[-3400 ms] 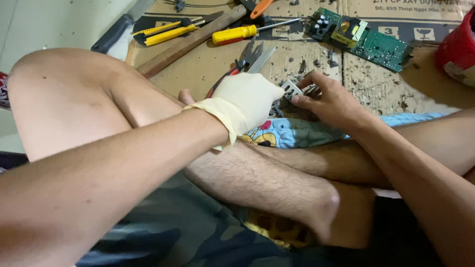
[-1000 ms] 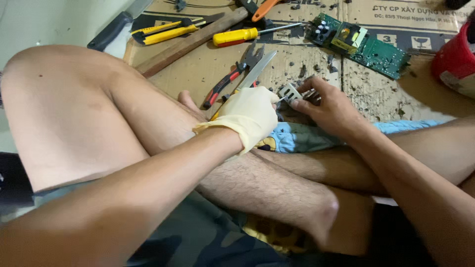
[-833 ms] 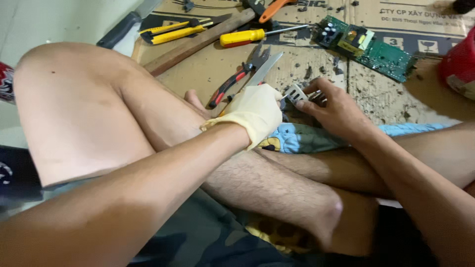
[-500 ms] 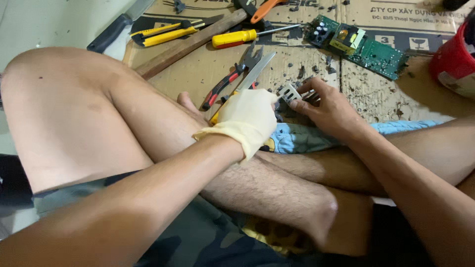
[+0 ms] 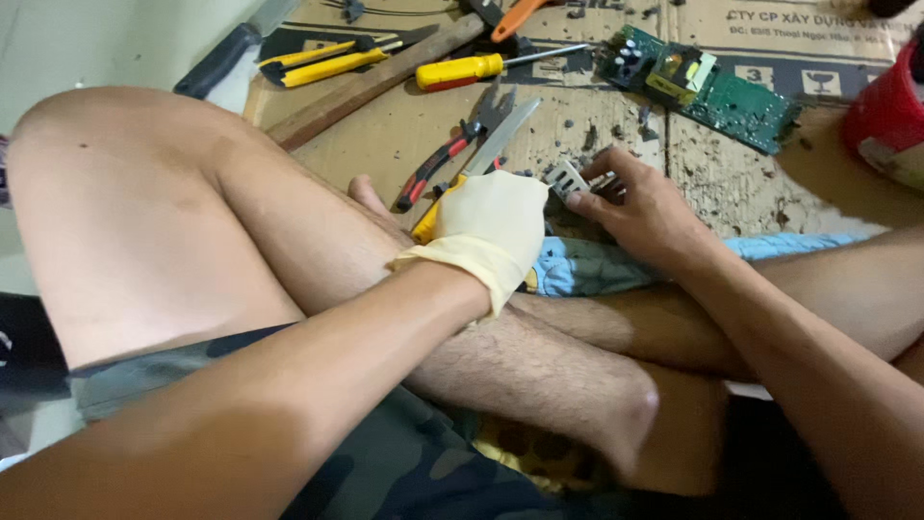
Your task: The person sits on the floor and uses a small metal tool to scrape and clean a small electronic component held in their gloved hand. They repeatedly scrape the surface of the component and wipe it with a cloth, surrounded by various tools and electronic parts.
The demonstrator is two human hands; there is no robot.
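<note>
My left hand [image 5: 491,226] wears a pale latex glove and is closed around a yellow-handled tool [image 5: 428,223], whose handle end sticks out below the fist. My bare right hand [image 5: 645,207] pinches a small grey metal part [image 5: 566,179] between thumb and fingers, right beside the gloved fist. Both hands hover above my crossed legs, over a sheet of cardboard [image 5: 404,130] on the floor. The tool's working end is hidden behind the glove.
On the cardboard lie red-handled pliers [image 5: 448,159], a flat metal blade [image 5: 500,135], a yellow screwdriver [image 5: 467,69], a wooden handle [image 5: 375,82], yellow-handled cutters [image 5: 322,60] and a green circuit board [image 5: 707,85]. A red container [image 5: 890,116] stands at the right edge.
The hands have stayed together on the small metal part with only slight shifts. The view has wobbled a little.
</note>
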